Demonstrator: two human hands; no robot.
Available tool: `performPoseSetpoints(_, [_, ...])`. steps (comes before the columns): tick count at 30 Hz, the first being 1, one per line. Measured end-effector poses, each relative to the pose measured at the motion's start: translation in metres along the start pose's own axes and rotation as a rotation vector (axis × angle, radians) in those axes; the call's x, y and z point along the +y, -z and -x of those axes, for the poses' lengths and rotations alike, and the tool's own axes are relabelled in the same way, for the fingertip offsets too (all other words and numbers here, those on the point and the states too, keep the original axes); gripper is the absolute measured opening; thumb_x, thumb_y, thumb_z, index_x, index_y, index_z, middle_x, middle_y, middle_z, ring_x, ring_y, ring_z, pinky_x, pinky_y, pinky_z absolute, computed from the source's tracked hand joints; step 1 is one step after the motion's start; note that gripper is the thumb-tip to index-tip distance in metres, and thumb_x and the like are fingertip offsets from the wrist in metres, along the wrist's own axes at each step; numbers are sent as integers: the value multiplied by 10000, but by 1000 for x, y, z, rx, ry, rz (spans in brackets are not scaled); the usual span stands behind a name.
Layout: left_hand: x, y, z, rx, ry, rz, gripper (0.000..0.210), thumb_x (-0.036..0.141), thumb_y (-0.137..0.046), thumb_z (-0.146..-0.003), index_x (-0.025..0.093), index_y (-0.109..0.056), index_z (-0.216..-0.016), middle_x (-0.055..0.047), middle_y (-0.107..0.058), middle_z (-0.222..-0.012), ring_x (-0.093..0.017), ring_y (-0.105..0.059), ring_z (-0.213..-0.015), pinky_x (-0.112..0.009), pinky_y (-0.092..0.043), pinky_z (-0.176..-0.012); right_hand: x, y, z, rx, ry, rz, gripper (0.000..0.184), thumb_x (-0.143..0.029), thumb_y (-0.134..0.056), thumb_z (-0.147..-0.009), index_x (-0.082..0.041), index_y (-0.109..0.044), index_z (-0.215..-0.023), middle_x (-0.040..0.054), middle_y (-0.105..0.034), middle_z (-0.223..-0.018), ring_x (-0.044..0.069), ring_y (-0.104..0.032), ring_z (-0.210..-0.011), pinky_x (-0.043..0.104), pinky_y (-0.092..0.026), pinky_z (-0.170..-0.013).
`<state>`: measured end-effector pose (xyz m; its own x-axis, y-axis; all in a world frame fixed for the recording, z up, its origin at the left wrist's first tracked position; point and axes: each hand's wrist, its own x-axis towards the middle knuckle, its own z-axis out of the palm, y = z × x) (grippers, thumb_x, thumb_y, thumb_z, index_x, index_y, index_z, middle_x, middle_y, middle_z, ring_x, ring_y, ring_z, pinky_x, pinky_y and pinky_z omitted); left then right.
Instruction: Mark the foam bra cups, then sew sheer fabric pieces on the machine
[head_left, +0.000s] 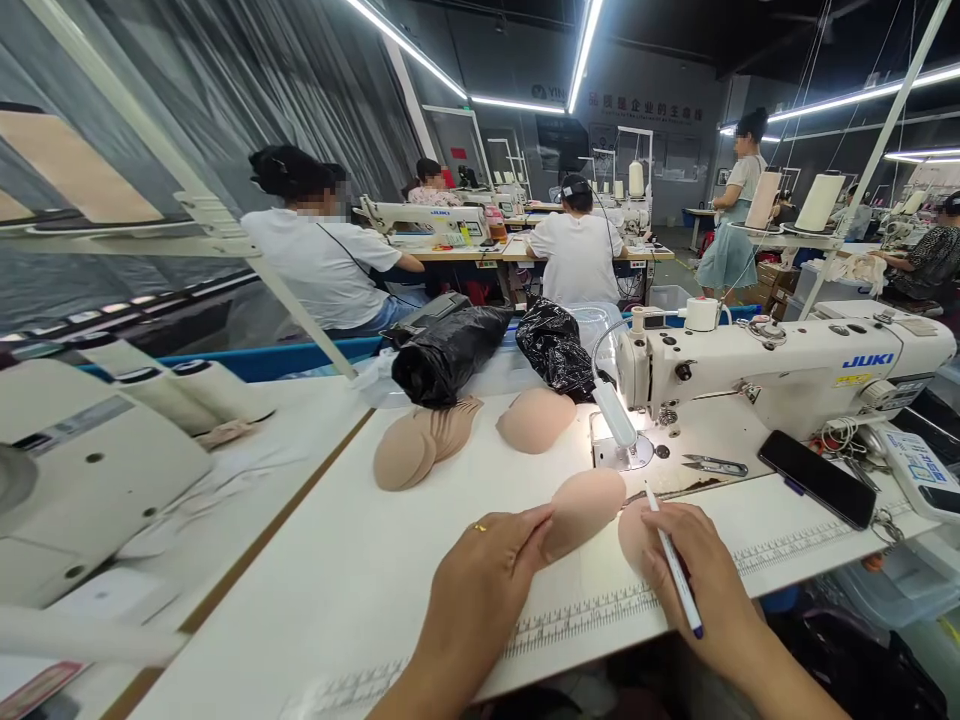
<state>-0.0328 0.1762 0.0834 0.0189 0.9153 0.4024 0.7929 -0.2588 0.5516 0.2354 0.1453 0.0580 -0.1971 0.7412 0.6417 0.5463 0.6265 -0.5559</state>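
My left hand (491,560) pinches the near edge of a beige bra cup (589,510) between thumb and fingers. A white marker pen (679,575) with a dark blue end is gripped in my right hand (694,570), its tip pointing away from me. A second beige cup (635,535) lies beside the right hand's fingers and is partly covered by them; whether they grip it I cannot tell. Farther back on the table sit a rounded stack of cups (534,420) and a fanned row of flat beige pads (420,450).
A JUKI sewing machine (780,365) with a lit lamp (615,415) stands at the right. Thread snips (715,466) and a phone (817,478) lie before it. Black plastic bags (450,355) line the back edge. A printed ruler (581,617) runs along the front. Several co-workers sit beyond.
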Motion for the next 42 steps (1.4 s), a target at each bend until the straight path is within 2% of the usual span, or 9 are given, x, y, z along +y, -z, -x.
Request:
performPoseSetpoints(6, [29,-3,15,114,46,309,171,459,-740,-936,332,-846,-982,53,-861,-884,-182,-776,-693,-260,-640,-683,-2,2,4,144,-70,-68,331,-154,-534,-1066,-272,-606,-1367,100,-713,-1235,270,-680,-1196,455,-608,-1007])
performPoseSetpoints(11, [45,-38,46,-69,-132,375,178,315,-697,-983,356,-797,-1125,70,-866,-983,-163,-819,-832,-228,-652,-769,2,-1,18,168,-29,-28,408,-140,-549,-1049,-275,-558,-1434,119,-687,-1302,294,-654,-1247,499,-587,-1032])
performPoseSetpoints(14, [31,-39,40,-117,-92,248,228,384,-657,-983,320,-749,-1181,18,-839,-1009,-209,-794,-865,-334,-654,-821,8,-7,24,66,59,78,392,-133,-581,-1028,-259,-602,-1398,121,-714,-1220,301,-688,-1142,485,-622,-937])
performPoseSetpoints(17, [11,-23,17,-97,76,29,451,532,-654,-893,221,-713,-1215,-128,-768,-1217,-360,-713,-1118,-541,-579,-980,14,-13,26,31,93,148,411,-103,-566,-1016,-246,-611,-1398,129,-719,-1204,305,-697,-1111,492,-627,-917])
performPoseSetpoints(20, [3,-11,-2,-134,188,-86,446,530,-665,-775,178,-695,-1047,-201,-723,-1162,-448,-639,-1119,-637,-491,-993,17,-15,22,-31,98,138,445,-83,-531,-1017,-243,-588,-1428,137,-702,-1251,303,-678,-1156,495,-618,-945])
performPoseSetpoints(24, [11,-11,-5,-206,203,-54,223,470,-591,-783,270,-510,-728,-94,-663,-865,-350,-604,-864,-507,-481,-812,19,-4,10,-114,159,134,484,-83,-522,-1020,-237,-546,-1479,144,-686,-1320,304,-652,-1221,502,-593,-988])
performPoseSetpoints(30, [14,-5,1,-262,290,138,297,522,-556,-870,266,-444,-770,37,-534,-700,-207,-526,-658,-319,-435,-619,31,15,16,-168,85,233,485,-163,-680,-991,-259,-582,-1457,138,-732,-1278,331,-690,-1169,484,-631,-892])
performPoseSetpoints(36, [38,-15,22,-93,464,662,531,684,-733,-816,251,-438,-735,67,-378,-702,-153,-404,-659,-257,-376,-608,32,18,21,-37,14,20,354,-88,-535,-1039,-279,-647,-1315,88,-741,-1078,259,-719,-991,408,-649,-805])
performPoseSetpoints(42, [64,-56,42,-186,350,434,393,534,-662,-868,260,-427,-714,53,-442,-663,-181,-449,-641,-295,-360,-619,23,49,-6,214,172,117,381,-73,-622,-1027,-312,-627,-1324,70,-789,-1170,265,-740,-1085,487,-579,-946])
